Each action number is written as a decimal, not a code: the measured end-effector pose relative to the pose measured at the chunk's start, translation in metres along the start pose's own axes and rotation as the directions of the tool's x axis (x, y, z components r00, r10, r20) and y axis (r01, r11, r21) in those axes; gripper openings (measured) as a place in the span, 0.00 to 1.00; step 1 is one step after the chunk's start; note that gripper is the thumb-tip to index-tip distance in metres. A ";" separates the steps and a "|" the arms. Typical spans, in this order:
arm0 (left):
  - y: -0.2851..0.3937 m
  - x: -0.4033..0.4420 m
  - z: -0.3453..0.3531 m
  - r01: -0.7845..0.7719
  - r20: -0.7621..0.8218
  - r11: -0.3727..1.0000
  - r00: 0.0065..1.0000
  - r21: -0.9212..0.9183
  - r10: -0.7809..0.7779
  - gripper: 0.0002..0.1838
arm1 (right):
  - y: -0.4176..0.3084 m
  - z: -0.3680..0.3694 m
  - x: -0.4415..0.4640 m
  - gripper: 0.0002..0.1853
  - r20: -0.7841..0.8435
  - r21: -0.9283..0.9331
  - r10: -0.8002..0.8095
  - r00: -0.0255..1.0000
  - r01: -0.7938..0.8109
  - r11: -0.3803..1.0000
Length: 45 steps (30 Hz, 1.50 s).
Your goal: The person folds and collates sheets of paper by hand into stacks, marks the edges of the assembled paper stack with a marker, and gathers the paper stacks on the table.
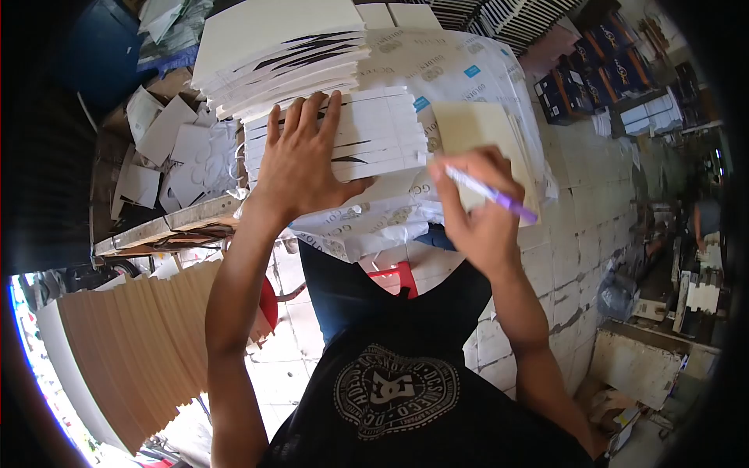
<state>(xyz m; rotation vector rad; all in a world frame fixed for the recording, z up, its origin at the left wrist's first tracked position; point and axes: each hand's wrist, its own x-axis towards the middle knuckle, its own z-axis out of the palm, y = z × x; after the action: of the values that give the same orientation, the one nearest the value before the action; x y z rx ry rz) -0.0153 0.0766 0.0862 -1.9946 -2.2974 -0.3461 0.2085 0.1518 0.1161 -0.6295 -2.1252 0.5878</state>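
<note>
My left hand (304,160) lies with fingers spread on a stack of white paper blocks (382,129), whose edge shows thin lines and dark slits. Fingers of my right hand (484,207) close round a slim purple-and-white tool (491,191), like a pen or cutter; blur hides its exact kind. That hand is off the right end of the stack, over a pile of cream sheets (480,129). Behind my left hand rises a taller stack of thick paper blocks (281,47). Printed wrapping paper (406,58) covers the work surface beneath.
A wooden box (168,222) of paper scraps stands at the left. Below it is a large row of brown-edged boards or sheets (133,343). Dark cartons (593,66) stand back right on the tiled floor (573,257). A red stool (402,277) shows under the table edge.
</note>
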 end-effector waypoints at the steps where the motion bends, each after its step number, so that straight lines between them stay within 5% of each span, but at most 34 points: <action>1: 0.001 0.001 0.000 0.000 -0.004 1.000 1.000 0.001 0.000 0.61 | 0.009 0.006 0.010 0.02 -0.056 -0.034 -0.035 0.998 0.033 0.999; 13: 0.003 0.001 0.000 -0.002 -0.028 1.000 1.000 0.005 0.002 0.61 | 0.060 0.058 0.059 0.02 -0.028 -0.083 -0.072 0.997 0.070 0.994; 24: 0.000 -0.001 0.003 -0.021 -0.055 1.000 0.998 -0.005 0.021 0.60 | -0.004 -0.004 -0.023 0.05 0.144 -0.074 -0.031 0.989 0.042 0.996; 33: 0.005 0.001 0.000 -0.012 -0.028 1.000 1.000 0.021 0.013 0.61 | 0.056 0.047 0.053 0.02 -0.116 -0.063 -0.113 0.987 0.106 0.992; 45: 0.000 0.000 0.006 -0.017 -0.069 1.000 0.997 0.001 0.017 0.61 | 0.018 0.012 0.000 0.05 0.042 -0.129 -0.075 0.996 0.079 0.988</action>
<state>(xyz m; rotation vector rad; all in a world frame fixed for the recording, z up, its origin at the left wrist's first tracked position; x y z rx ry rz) -0.0146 0.0775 0.0806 -1.9691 -2.2379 -0.4067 0.2027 0.1634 0.0981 -0.6092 -2.2262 0.4232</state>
